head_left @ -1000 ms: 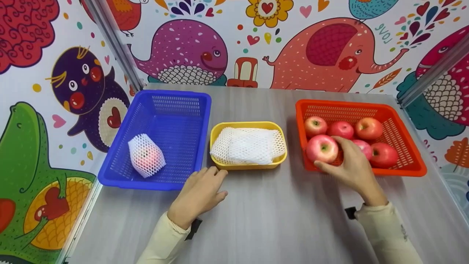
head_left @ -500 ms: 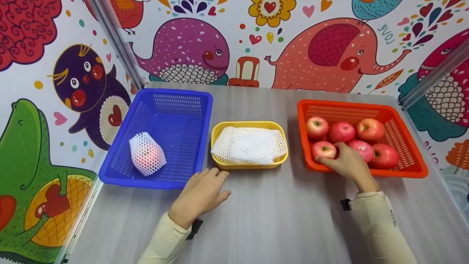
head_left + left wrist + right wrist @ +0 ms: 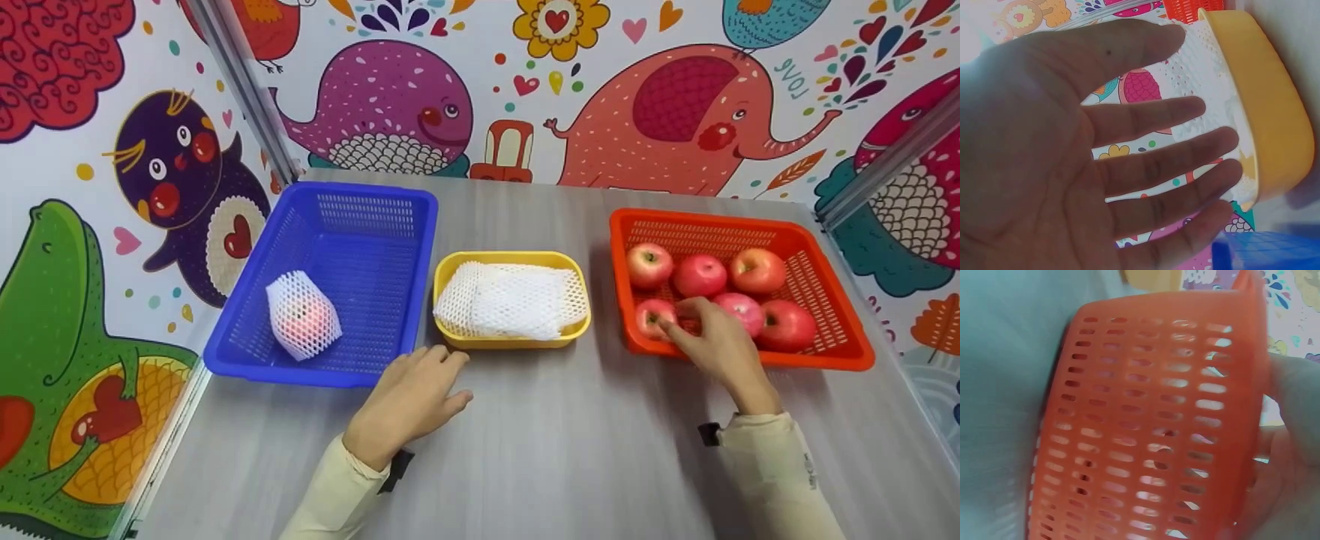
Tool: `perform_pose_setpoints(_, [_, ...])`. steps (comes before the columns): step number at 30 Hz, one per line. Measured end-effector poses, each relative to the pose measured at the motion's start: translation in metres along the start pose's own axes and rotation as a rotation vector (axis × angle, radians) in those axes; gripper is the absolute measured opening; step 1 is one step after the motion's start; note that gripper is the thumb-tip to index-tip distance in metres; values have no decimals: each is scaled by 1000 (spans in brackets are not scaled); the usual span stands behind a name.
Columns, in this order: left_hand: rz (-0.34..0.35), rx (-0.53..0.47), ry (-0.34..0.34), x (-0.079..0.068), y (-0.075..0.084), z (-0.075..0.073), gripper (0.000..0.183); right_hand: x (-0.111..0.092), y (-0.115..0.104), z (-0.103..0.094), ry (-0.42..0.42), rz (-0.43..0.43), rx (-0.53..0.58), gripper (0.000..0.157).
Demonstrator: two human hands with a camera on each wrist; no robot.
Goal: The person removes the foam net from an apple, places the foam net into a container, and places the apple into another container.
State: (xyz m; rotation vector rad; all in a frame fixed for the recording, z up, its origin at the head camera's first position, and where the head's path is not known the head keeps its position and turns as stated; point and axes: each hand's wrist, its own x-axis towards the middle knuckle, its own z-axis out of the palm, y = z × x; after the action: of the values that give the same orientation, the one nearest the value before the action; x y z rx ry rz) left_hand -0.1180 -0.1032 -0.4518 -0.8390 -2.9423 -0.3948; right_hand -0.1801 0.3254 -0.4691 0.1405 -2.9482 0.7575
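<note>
My right hand (image 3: 721, 349) reaches over the front rim of the orange basket (image 3: 817, 361), beside the front-left apple (image 3: 651, 321). Its thumb tip overlaps that apple's right side, and the fingers look loosely bent rather than wrapped round it; contact is unclear. Several other apples, such as a red one (image 3: 786, 327), lie in this basket. In the right wrist view the basket's slotted wall (image 3: 1129, 422) hides most of the hand. My left hand (image 3: 411, 397) hovers between the blue basket (image 3: 300, 377) and the yellow tub (image 3: 514, 343), fingers extended; its palm (image 3: 1033, 140) holds nothing.
White foam net sleeves (image 3: 517, 300) lie flat in the yellow tub. Inside the blue basket rests one apple in a foam net (image 3: 302, 315). All three containers stand on a grey table (image 3: 525, 450), with patterned walls behind and at the sides.
My right hand has lowered the apple into the front-left corner of the orange basket. Its fingers have since loosened and shifted slightly right of the apple. The left hand has barely moved.
</note>
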Motion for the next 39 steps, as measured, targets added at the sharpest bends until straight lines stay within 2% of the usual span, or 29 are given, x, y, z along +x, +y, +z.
perform_pose_setpoints(8, [-20, -14, -51, 0, 2, 0, 41, -32, -36, 2, 215, -175, 53, 31])
perform_pose_setpoints(11, [-27, -23, -64, 1, 4, 1, 42, -42, -51, 5, 277, -262, 47, 30])
perform_pose_setpoints(15, [-25, -31, -67, 1, 5, 1, 42, -55, -66, 11, 331, -378, 50, 32])
perform_pose_setpoints(19, [-17, -38, -68, 1, 5, 2, 41, -67, -77, 19, 337, -437, 62, 33])
perform_pose_setpoints(25, [-7, -32, -58, 2, 6, 2, 41, -77, -84, 28, 311, -463, 63, 34])
perform_pose_setpoints(34, [11, -18, -23, 4, 5, 1, 40, -78, -82, 31, 297, -445, 71, 35])
perform_pose_setpoints(36, [-4, -11, -20, 5, 3, -3, 41, -78, -81, 31, 288, -437, 70, 34])
perform_pose_setpoints(39, [-66, 18, -26, 6, -5, -13, 43, -78, -80, 31, 279, -430, 69, 34])
